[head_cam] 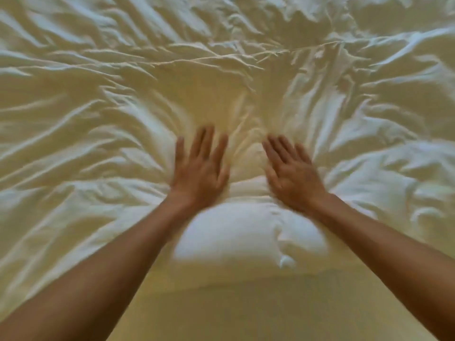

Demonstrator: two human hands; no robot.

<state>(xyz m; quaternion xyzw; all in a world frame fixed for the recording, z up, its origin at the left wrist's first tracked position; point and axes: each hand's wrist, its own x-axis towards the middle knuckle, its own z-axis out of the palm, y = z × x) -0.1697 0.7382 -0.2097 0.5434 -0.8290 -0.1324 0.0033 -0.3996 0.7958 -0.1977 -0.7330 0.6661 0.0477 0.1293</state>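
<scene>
**Smoothing the sheet: both hands flat, mid-stroke**

Sheet covers the bed edge to edge, pale & heavily creased, w/ folds fanning out from the centre. Left hand & right hand lie palm-down on it near the middle, just apart. Fingers are straight & slightly spread, gripping nothing. Both hands are blurred, so I judge this to be the pressing/sweeping step of flattening the fabric. A puffed mound sits between the wrists on the near side; a long ridge runs left-right on the far side. Near strip looks smooth. Next move, prob.: sweep the hands outward, left one left & right one right, w/ even pressure so creases go to the edges rather than bunch up. Then the mound & far ridge, which may need a tug at the sheet's edge, not in view
</scene>
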